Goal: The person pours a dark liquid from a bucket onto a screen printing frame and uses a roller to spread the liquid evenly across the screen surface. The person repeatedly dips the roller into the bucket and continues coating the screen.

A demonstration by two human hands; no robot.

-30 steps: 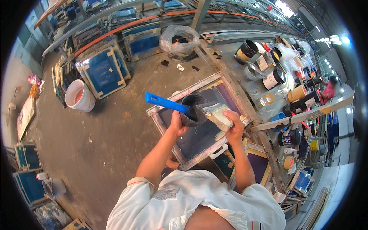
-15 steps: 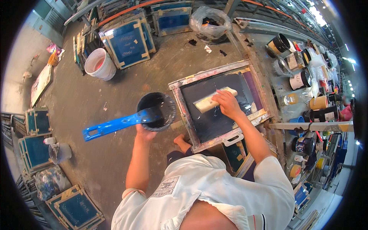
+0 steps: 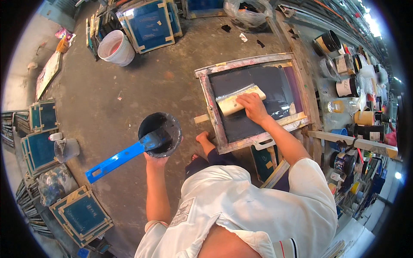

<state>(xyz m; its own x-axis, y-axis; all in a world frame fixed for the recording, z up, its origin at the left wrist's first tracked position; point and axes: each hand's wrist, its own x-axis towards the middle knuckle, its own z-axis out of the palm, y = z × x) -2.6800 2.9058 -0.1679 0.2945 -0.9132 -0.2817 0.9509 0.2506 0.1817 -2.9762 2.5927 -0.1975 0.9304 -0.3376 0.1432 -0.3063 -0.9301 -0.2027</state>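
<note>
- The right hand [image 3: 257, 111] is closed over a cream block [image 3: 230, 105], fingers bent across its top; the block lies aslant over the dark panel inside the framed screen [image 3: 216, 122], well within the rim on every side.
- The left hand [image 3: 156, 161] clasps a dark tub [image 3: 174, 148] from below and behind, most fingers hidden; a blue-handled spatula [image 3: 116, 161] leans in it, its handle jutting past the rim to the left.
- A strip of brown floor [image 3: 129, 92] separates tub and screen; a wooden strip [image 3: 201, 118] pokes into that gap, a bare foot [image 3: 202, 136] just below it; the floor runs wide to the left; on the right, a timber beam [image 3: 306, 86] borders the screen closely.
- A second ago, the tub hung over the screen, the block at its mouth; now they are well apart.
</note>
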